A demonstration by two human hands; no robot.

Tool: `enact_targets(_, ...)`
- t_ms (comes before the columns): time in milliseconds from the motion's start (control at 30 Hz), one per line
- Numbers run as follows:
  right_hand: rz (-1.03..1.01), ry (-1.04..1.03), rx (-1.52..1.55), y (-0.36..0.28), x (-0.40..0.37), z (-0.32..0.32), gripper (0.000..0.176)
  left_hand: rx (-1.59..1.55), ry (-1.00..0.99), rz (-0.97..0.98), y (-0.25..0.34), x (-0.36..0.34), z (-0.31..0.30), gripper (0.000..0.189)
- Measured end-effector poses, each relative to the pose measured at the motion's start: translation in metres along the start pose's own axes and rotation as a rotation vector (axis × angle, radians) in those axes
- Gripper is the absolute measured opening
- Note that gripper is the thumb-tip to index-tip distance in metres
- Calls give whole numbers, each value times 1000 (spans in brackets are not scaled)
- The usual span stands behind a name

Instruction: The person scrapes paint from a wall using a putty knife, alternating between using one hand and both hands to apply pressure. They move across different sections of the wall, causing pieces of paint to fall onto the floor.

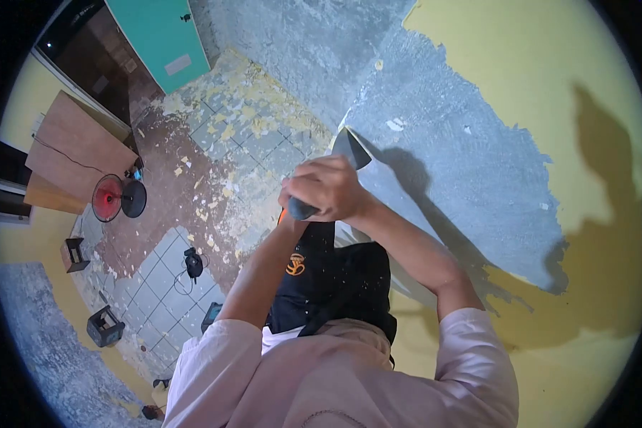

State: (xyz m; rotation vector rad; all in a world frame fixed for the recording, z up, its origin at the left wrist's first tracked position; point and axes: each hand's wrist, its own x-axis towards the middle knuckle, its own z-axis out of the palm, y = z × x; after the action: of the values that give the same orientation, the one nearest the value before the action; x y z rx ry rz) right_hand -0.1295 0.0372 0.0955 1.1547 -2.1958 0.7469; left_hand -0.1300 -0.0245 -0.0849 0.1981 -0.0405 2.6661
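Both of my hands are together at the centre, wrapped round the dark handle of a scraper (351,148). My right hand (335,187) lies on top and covers much of my left hand (289,200). The scraper's wide metal blade points up and touches the wall near a corner. Around it the wall (449,157) is bare grey, with rough-edged yellow paint (535,64) to the right. Shadows of the arms and tool fall across both surfaces.
Paint flakes litter the tiled floor (171,257). At left stand a red-lit fan (107,198), leaning wooden boards (78,143) and small dark stools (105,327). A black device with a cord (192,264) lies on the floor. A green door (157,39) is at the top left.
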Motion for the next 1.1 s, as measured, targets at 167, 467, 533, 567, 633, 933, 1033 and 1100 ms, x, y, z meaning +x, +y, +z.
enact_targets(167,30,121,88,5,-5,-7,18,-37,-12,39,-14,15,-2,30)
enact_targets(467,-4,41,-7,6,-4,2,21,-48,-29,43,-4,0,-12,29)
enact_targets(533,-40,172,-49,4,-4,-4,22,-48,-19,40,-4,-17,-14,29)
enact_targets(567,-65,159,-31,4,-5,-7,21,-52,-5,42,-5,-20,-15,29)
enact_targets(633,-78,149,-19,-1,-9,-10,21,-59,20,26,-21,11,-15,29)
enact_targets(933,-31,116,25,15,2,1,18,-41,65,-20,9,-8,-30,28)
enact_targets(1033,-14,193,37,-7,15,-13,19,-44,88,-21,18,-31,-38,28)
enact_targets(1100,79,162,75,18,-4,9,19,-57,119,-38,5,3,-38,27)
